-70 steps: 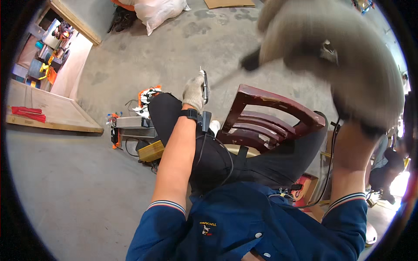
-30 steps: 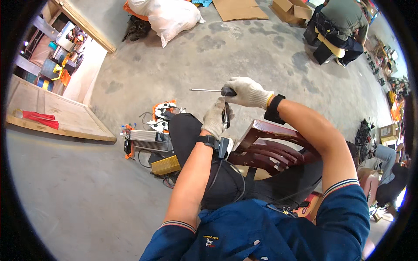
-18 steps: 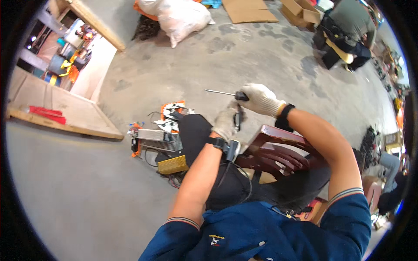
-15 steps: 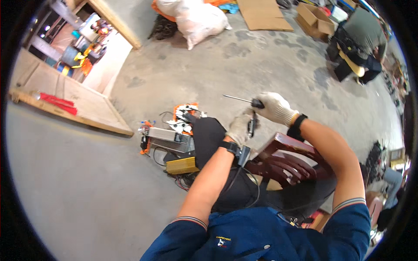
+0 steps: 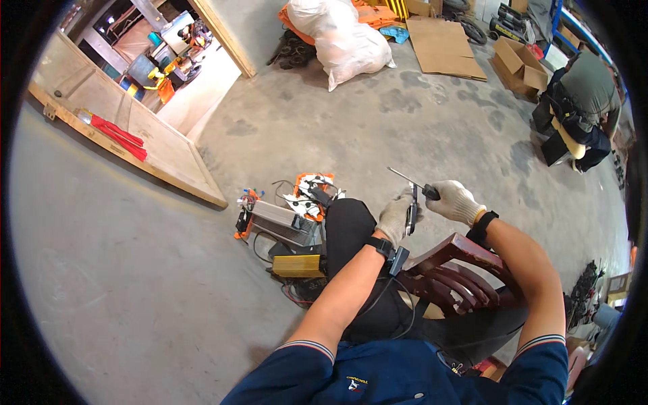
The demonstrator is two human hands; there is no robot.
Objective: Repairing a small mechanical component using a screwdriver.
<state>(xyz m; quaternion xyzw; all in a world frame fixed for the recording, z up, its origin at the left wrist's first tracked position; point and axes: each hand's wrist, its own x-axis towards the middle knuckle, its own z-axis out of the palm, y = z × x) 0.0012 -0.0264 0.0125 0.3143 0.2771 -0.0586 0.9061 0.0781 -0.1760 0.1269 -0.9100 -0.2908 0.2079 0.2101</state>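
White knitted gloves cover both my hands, which are close together above the chair back. My right hand (image 5: 460,202) is closed round the black handle of a screwdriver (image 5: 405,177); its long metal shaft points up and to the left. Gripped in my left hand (image 5: 394,220) is a narrow dark part with a metallic edge (image 5: 412,210), held upright. Its exact kind cannot be made out. The screwdriver's shaft passes by the top of this part; whether they touch is unclear.
A dark red wooden chair back (image 5: 462,251) rises below my hands. Beside my knee lie orange-and-white parts (image 5: 314,192), a silver finned box (image 5: 283,224) and a gold finned box (image 5: 297,266). A wooden door (image 5: 135,128) stands left. A person (image 5: 584,101) crouches far right, near cardboard.
The whole view has shifted, so the scene sits lower and further right. My right hand has moved slightly away from my left, and the screwdriver's shaft slants more steeply.
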